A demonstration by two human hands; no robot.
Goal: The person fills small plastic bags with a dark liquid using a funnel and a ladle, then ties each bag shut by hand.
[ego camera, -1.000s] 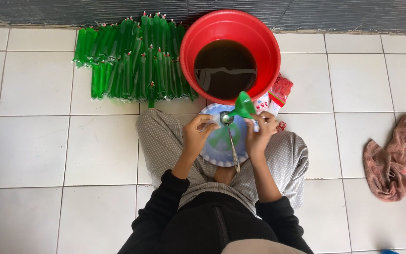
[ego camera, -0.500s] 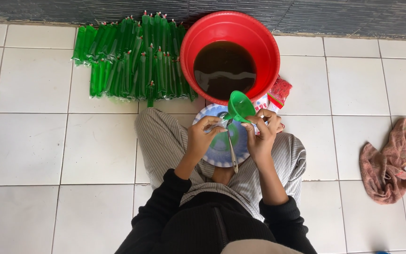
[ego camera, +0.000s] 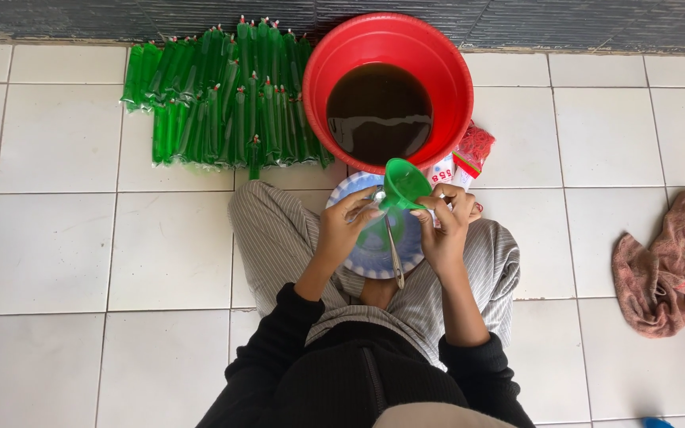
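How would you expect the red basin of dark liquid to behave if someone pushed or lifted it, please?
The red basin holds a broad pool of dark liquid, so it is probably heavy for its size. Pushed across the smooth white tiles, it would likely slide rather than tip, and the liquid may slosh towards the rim.

Filled green tubes (ego camera: 216, 103) lie in rows on the white tiles (ego camera: 57, 246) ahead of me. A crumpled pink rag (ego camera: 660, 269) sits well off to my right.
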